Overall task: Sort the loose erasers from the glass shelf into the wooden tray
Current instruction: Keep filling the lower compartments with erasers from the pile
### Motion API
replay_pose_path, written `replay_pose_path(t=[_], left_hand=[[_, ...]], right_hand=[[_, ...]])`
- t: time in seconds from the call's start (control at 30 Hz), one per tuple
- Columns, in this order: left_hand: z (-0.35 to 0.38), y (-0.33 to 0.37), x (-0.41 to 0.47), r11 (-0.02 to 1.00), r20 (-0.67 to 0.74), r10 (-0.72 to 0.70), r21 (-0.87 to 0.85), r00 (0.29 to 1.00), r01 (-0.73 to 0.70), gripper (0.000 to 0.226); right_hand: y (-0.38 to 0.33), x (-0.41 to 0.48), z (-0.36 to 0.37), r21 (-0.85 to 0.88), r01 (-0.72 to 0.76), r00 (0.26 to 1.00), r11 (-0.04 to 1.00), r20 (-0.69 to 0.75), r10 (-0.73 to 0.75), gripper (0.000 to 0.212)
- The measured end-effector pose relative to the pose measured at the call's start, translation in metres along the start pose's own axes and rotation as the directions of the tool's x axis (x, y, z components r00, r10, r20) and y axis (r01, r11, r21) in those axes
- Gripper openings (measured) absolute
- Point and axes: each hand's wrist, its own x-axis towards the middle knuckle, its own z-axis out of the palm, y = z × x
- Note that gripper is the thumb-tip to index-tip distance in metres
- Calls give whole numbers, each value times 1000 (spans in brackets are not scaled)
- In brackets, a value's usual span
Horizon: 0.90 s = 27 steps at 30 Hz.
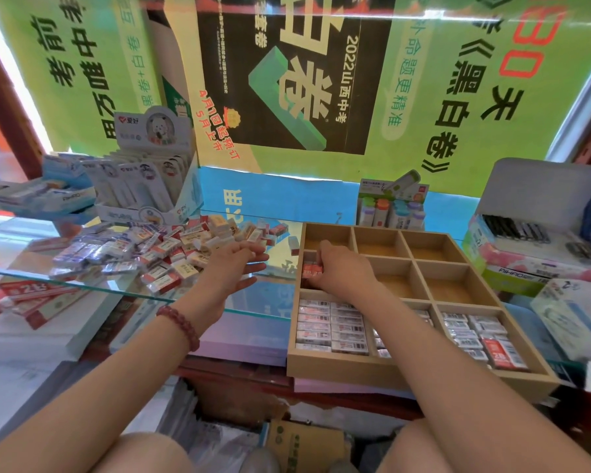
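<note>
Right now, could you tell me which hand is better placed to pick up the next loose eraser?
Left, probably: the left hand hovers open at the edge of the eraser pile, while the right hand is in the wooden tray, holding red erasers.

Stationery shop counter, glass shelf [270, 295] at centre left heaped with wrapped erasers [171, 247], wooden tray [389, 367] at lower right holding barcoded rows, branded display boxes [144, 189] of packaged goods at upper left, boxed pens [516, 230] at right, exam-book posters [294, 80] across the top.
</note>
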Motion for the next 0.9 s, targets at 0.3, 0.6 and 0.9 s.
replay_pose_path(t=[0.3, 0.6, 0.9], left_hand=[[-7, -8, 24, 884, -97, 317, 391, 944, -256, 16], [9, 19, 110, 150, 302, 392, 911, 869, -384, 52], [31, -5, 164, -189, 434, 219, 897, 874, -399, 66]], right_hand=[[-5, -8, -19, -90, 5, 999, 996, -40, -9, 28], [-7, -18, -36, 99, 56, 996, 993, -80, -48, 17], [-5, -12, -32, 107, 37, 997, 994, -68, -30, 18]])
